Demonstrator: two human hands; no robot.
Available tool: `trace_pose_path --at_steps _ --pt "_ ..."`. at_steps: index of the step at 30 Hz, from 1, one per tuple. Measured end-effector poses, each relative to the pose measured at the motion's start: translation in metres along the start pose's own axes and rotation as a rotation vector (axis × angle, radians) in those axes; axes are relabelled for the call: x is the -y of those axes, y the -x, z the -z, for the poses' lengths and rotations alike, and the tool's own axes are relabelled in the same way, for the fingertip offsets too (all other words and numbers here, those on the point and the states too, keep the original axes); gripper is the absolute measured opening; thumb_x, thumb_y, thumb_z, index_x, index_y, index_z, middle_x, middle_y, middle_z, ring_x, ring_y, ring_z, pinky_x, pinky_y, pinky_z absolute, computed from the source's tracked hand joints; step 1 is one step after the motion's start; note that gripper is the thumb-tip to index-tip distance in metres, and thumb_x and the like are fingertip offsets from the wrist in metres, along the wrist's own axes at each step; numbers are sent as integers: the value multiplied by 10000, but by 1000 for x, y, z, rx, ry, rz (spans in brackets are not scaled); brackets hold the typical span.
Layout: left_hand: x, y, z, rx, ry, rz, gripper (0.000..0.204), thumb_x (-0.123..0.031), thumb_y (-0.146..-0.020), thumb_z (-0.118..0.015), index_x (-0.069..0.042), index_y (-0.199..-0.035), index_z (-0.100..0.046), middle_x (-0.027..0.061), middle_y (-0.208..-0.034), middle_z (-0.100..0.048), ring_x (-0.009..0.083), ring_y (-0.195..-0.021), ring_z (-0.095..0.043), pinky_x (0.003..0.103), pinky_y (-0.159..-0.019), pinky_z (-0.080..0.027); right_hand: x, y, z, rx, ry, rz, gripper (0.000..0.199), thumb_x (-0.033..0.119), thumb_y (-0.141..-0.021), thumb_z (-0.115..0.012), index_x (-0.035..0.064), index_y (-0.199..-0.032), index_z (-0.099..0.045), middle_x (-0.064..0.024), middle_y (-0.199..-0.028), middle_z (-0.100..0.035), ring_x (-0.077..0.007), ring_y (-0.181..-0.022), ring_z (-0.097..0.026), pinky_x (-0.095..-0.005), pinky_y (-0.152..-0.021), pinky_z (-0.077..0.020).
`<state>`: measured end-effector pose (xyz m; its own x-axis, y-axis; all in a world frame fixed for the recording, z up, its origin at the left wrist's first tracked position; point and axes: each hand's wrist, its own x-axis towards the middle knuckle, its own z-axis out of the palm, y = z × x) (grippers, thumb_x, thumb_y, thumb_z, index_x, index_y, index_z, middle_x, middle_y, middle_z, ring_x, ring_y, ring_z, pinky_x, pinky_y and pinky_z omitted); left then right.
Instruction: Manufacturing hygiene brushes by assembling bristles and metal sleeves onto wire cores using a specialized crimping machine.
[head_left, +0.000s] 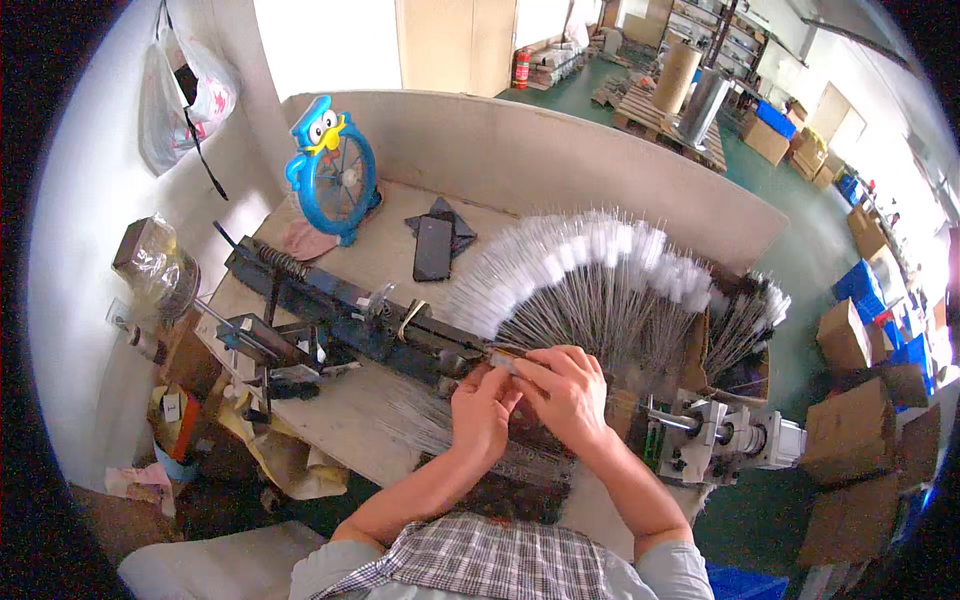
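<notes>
My left hand [482,408] and my right hand [566,388] meet at the near right end of a long black metal machine [340,310]. The fingers of both are closed in a pinch around a small whitish piece [504,363], mostly covered by the fingertips. Its kind cannot be made out. Just beyond my hands fans a big heap of wire-stemmed brushes [590,260] with white bristle heads, stems pointing toward me. Thin loose wires [410,415] lie on the table left of my left wrist, and more wires lie under my forearms.
A motor unit with a shaft [725,432] is mounted on the table at right. Behind the machine are a phone [433,248] and a blue duck-shaped fan [338,180]. Dark-bristled brushes [745,325] stand in a carton at far right. A low partition [560,150] edges the table's back.
</notes>
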<state>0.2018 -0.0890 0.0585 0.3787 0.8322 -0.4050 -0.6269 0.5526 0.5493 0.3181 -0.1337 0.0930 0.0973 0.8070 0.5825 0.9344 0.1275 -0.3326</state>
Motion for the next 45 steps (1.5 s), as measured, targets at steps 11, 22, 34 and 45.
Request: trace_pose_path --at_steps 11,22,34,45 --pt "2 -1 2 75 -3 -44 134 -14 -849 -527 -9 -980 -556 66 -942 -588 137 -828 -577 265 -758 -482 -3 2 -2 -1 -71 12 211 193 -677 -696 150 -883 -676 10 -912 -627 -200 -852 -579 -349 -743 -450" --pt "-1 -3 5 82 -33 19 122 -76 -871 -519 1 -961 -547 81 -936 -589 173 -858 -584 290 -783 -486 8 -11 18 33 -92 -24 270 220 -691 -691 130 -943 -656 -1 -924 -630 -211 -869 -579 -357 -749 -445" --pt "-5 7 8 132 -36 66 556 -516 -925 -339 -22 -1141 -475 129 -1134 -536 261 -1060 -519 393 -944 -410 -1 22 20 150 17 -112 138 167 -727 -616 90 -837 -644 -38 -785 -606 -232 -854 -555 -363 -733 -439" --pt "-50 21 71 26 -555 -60 338 -257 -906 -514 -30 -1157 -516 101 -1035 -596 195 -896 -580 331 -826 -475 -13 68 50 137 -246 -178 151 168 -797 -612 75 -913 -638 -102 -775 -631 -307 -677 -603 -395 -593 -499"
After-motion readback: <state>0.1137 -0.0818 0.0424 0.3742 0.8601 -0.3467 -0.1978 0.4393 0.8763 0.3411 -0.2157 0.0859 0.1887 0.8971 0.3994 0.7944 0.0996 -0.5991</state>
